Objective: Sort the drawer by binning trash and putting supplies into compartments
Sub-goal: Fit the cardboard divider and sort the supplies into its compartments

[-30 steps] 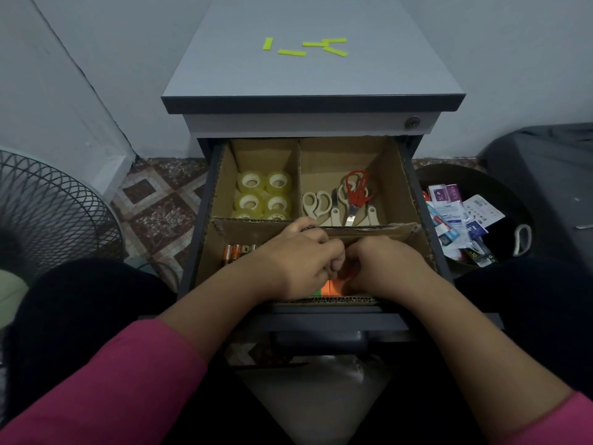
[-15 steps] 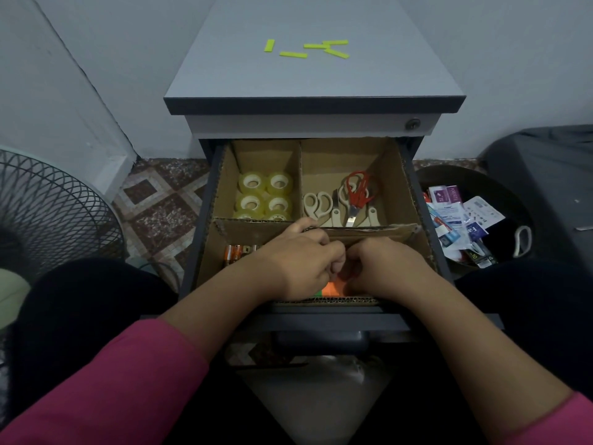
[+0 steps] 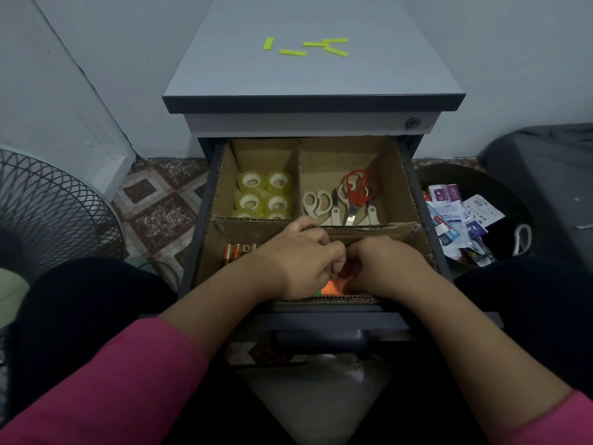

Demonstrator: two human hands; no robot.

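Note:
The open drawer holds a cardboard divider [image 3: 369, 231] with several compartments. Clear tape rolls [image 3: 264, 195] fill the back left one. Beige and red scissors [image 3: 346, 200] lie in the back right one. Orange batteries [image 3: 234, 252] show in the front left one. My left hand [image 3: 298, 261] and my right hand [image 3: 385, 264] meet knuckle to knuckle over the front compartments, fingers curled down. Beneath them an orange and green pad [image 3: 332, 289] peeks out at the front edge. Whether either hand grips it is hidden.
A dark round bin [image 3: 500, 187] with wrappers [image 3: 455, 216] stands on the floor right of the drawer. Several yellow strips [image 3: 308, 48] lie on the cabinet top. A wire fan guard [image 3: 48, 213] is at the left, a dark covered object [image 3: 545, 175] at the far right.
Both hands stay pressed together over the front compartments; only the fingers shift slightly. Nothing else has moved.

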